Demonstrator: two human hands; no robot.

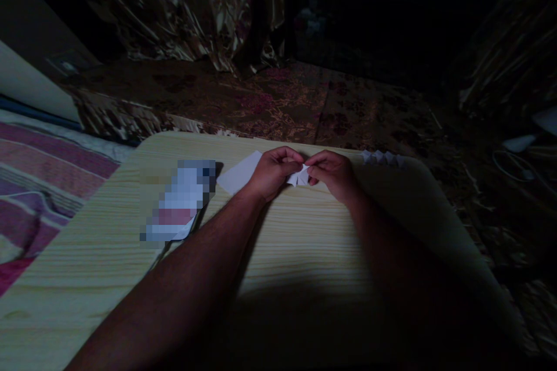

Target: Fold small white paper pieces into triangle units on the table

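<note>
Between my two hands is a small piece of folded white paper (299, 177), held just over the wooden table (313, 243). My left hand (275, 171) pinches its left side with thumb and fingers. On the other side, my right hand (329, 171) grips the paper's right edge with bent fingers. The fingertips partly hide the paper, so its full shape cannot be made out. Flat white paper (239, 174) lies beside my left hand. Several small folded white paper pieces (383, 158) stand in a row near the table's far right edge.
A pixel-blurred device like a phone (178, 200) lies on the table's left side, with what looks like a cable by its lower end. Left of the table is striped bedding (39, 168). Patterned fabric (261, 98) and a curtain (209, 6) are beyond. The room is dim.
</note>
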